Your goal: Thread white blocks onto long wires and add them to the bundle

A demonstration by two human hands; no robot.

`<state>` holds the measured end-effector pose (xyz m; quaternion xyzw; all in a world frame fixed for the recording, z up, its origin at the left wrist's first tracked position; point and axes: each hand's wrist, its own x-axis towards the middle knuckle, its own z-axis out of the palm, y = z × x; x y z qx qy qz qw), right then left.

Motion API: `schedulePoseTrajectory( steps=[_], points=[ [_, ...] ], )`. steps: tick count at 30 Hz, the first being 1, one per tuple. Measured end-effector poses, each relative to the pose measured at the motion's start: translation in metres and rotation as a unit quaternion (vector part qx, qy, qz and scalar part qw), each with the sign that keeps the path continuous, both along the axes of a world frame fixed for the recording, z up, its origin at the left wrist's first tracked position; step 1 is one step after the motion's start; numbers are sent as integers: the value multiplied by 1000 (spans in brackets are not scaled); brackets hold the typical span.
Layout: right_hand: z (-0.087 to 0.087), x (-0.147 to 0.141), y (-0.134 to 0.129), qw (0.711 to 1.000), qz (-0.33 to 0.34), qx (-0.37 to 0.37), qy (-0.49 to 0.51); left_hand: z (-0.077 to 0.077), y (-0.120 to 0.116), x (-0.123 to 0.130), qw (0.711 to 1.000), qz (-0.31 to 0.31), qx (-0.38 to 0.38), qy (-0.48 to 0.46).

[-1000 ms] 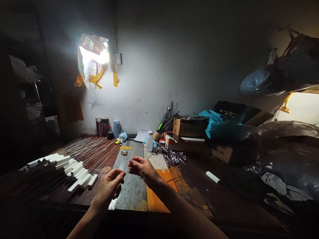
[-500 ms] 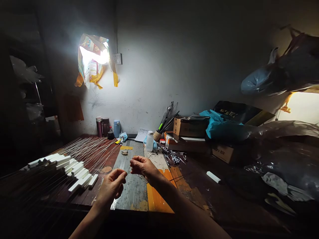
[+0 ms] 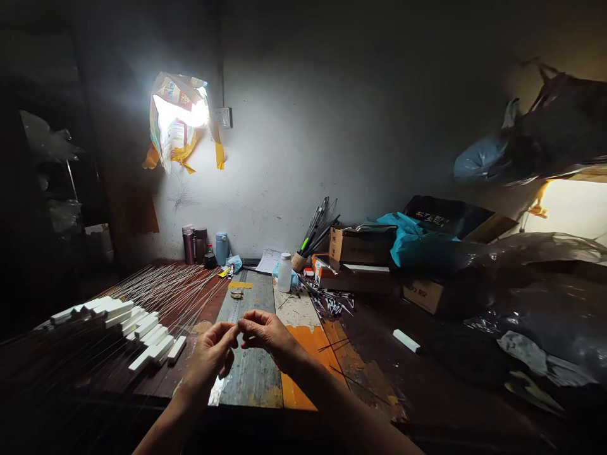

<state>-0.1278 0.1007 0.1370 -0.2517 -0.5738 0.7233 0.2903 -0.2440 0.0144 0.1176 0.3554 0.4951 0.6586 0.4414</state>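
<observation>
Small dim workshop, from where I stand: scuffed, patched tabletop [image 3: 253, 385], white blocks [image 3: 158, 349] among thin wires [image 3: 164, 283], bag-shaded lamp [image 3: 183, 117], cardboard boxes [image 3: 363, 246].

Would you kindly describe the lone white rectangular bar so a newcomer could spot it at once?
On the dark brown table, look right of the bare right hand. There lies the white rectangular bar; unlike the similar white bars clustered on the left, it lies alone.
</observation>
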Motion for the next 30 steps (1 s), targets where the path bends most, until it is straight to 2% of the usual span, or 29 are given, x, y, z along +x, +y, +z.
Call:
schedulePoseTrajectory(
  steps=[3,11,14,18,20,22,24,26,28,30],
  points=[
    [1,0,-3,1000,-8,6,4,0,1,-2,1000,0,3,12],
    [9,4,14,998,-52,40,3,-19,-3,-11,1000,-9,-22,-10],
    [12,3,12,997,-43,56,-8,-14,-3,-9,999,-21,-10,-27],
    [18,0,2,997,-1,71,-37,4,-1,-4,998,-33,6,-53],
    [25,2,2,996,-10,81,-38,10,-3,-3,999,-31,-3,-43],
    [36,9,8,995,-35,91,-33,8,-10,-3,1000,-8,-13,-20],
    [50,17,17,993,-59,99,-29,-5,-22,0,999,24,-29,-8],
    [64,25,27,991,-78,103,-29,-28,-39,8,998,29,-57,-28],
    [75,32,35,989,-93,108,-32,-57,-58,24,993,-3,-89,-73],
    [83,37,39,987,-105,115,-39,-87,-74,45,984,-73,-110,-116]
  ],
)
